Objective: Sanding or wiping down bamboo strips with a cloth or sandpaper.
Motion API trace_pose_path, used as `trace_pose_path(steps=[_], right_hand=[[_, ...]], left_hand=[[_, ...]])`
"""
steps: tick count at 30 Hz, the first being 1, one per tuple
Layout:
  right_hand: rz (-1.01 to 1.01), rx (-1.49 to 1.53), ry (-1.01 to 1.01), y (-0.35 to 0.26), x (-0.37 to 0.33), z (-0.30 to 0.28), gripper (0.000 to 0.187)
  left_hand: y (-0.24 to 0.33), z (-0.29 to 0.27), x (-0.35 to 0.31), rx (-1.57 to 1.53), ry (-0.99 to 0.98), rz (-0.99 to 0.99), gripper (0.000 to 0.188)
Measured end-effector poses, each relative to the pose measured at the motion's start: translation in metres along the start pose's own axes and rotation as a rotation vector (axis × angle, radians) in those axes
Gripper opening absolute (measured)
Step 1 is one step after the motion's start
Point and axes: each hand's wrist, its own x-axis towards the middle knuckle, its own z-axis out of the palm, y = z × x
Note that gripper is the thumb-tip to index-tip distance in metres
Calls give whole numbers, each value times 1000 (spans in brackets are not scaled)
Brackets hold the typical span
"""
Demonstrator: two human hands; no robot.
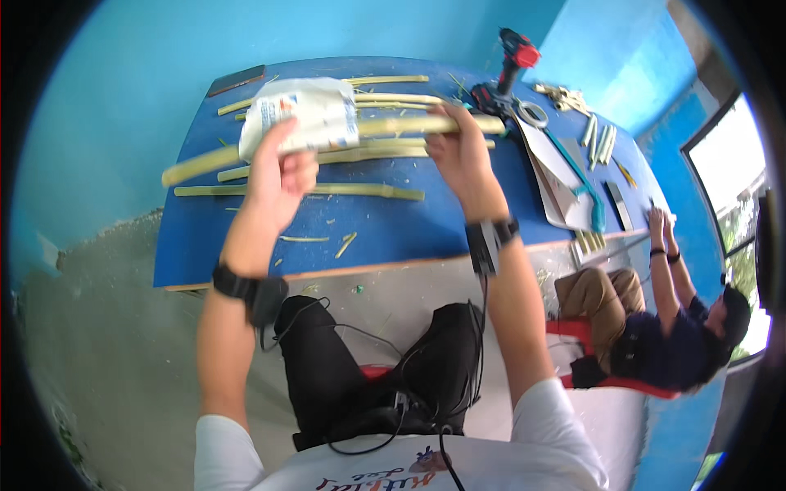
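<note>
Spanning from left hand (281, 170) to right hand (463, 155) above the blue table (450, 233), a bamboo stick (393, 126) is held at a slight slant, right end higher. Its middle is covered by a white wrapper (327, 113), printed, slightly blurred. Wrapper is clamped by the left: thumb laid on top, fingers curled in. Bare stick near its right end is gripped by the right, fingers closed round it; some fingertips hidden. Several loose sticks (368, 191) are spread on the table, roughly parallel. Slivers (346, 245) are scattered nearer the front edge. To the right: red-and-black drill (512, 61) is stood upright, tape roll (532, 114) beside it, short pieces (607, 144) grouped farther right. A co-worker (663, 348) is seated past those.
</note>
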Motion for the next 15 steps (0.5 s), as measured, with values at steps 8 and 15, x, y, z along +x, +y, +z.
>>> trace_pose_path(steps=[8, 15], right_hand=[[20, -9, -165, 4, 63, 7, 23], [-165, 24, -94, 27, 80, 7, 15]], left_hand=[[52, -21, 64, 9, 86, 220, 20], [55, -45, 67, 1, 98, 281, 26]])
